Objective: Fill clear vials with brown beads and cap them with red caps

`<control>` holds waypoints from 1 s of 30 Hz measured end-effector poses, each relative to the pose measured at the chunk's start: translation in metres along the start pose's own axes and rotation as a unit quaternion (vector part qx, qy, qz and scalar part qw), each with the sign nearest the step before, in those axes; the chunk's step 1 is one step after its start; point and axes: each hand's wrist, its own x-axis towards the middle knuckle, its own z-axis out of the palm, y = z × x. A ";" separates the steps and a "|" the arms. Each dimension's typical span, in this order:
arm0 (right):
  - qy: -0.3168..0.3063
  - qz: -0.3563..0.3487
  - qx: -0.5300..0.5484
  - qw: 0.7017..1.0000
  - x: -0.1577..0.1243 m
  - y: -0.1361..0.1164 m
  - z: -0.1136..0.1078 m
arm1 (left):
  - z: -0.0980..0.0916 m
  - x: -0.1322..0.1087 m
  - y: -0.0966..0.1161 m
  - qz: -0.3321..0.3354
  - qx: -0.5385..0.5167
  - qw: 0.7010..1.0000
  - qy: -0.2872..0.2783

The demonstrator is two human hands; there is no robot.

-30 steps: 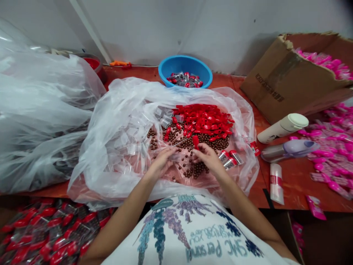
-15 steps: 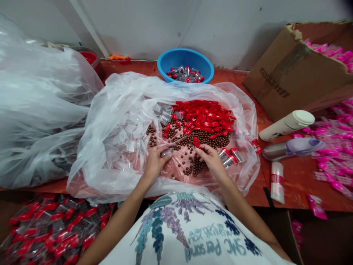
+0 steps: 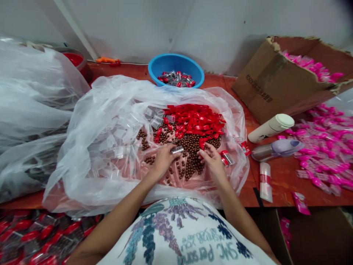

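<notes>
Between the fingers of my left hand [image 3: 164, 159] is a small clear plastic tube [image 3: 177, 149], lying on its side just above the brown beads [image 3: 193, 162]. My right hand [image 3: 211, 157] pinches a red plastic cap [image 3: 202, 142] by its lower end. Both hands are over the sheet of clear plastic [image 3: 116, 200], a short way apart. Behind them lies a heap of red caps [image 3: 195, 117]. Loose clear tubes [image 3: 118, 140] are spread on the left. A few red-capped tubes [image 3: 226, 158] lie beside my right hand.
A blue basin [image 3: 176, 60] with red-capped tubes stands at the back. To the right are a cardboard box [image 3: 256, 81], a white bottle [image 3: 271, 129], a grey-purple bottle [image 3: 277, 149] and pink-capped tubes [image 3: 325, 147]. A large plastic bag [image 3: 30, 110] fills the left.
My left hand has moved right with the tube, closer to the right hand. The red cap in my right hand is turned differently. The whole view has shifted somewhat.
</notes>
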 end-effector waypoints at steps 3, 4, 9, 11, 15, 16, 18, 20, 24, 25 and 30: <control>-0.001 0.003 0.002 1.000 -0.001 0.001 -0.002 | 0.005 0.006 0.006 0.004 0.015 1.000 -0.007; 0.000 0.005 0.005 1.000 -0.001 0.002 -0.002 | 0.006 0.008 0.007 0.010 0.018 1.000 -0.011; 0.020 0.016 0.011 1.000 -0.001 0.003 0.000 | 0.008 0.015 0.006 0.027 0.008 0.999 -0.024; 0.020 0.019 0.016 0.999 0.000 0.005 0.001 | 0.009 0.015 0.004 0.023 -0.022 0.999 -0.021; 0.025 0.021 0.025 0.999 -0.001 0.006 0.002 | 0.015 0.013 0.004 -0.001 -0.087 0.996 -0.011; 0.027 0.022 0.026 0.999 -0.001 0.006 0.002 | 0.016 0.013 0.005 -0.007 -0.091 0.996 -0.013; 0.030 0.026 0.026 0.999 -0.003 0.004 0.003 | 0.020 0.014 0.009 -0.012 -0.087 0.996 -0.018; 0.034 0.025 0.023 0.999 -0.004 0.002 0.002 | 0.024 0.014 0.012 -0.013 -0.094 0.995 -0.019; 0.053 -0.004 0.003 0.999 -0.007 0.001 -0.002 | 0.031 0.012 0.017 -0.023 -0.212 0.976 -0.037; 0.055 -0.010 -0.004 0.998 -0.007 0.000 -0.003 | 0.032 0.010 0.018 -0.035 -0.257 0.965 -0.049; 0.031 -0.008 -0.011 0.999 -0.019 -0.014 0.001 | 0.024 -0.007 0.028 -0.112 -0.451 0.881 -0.091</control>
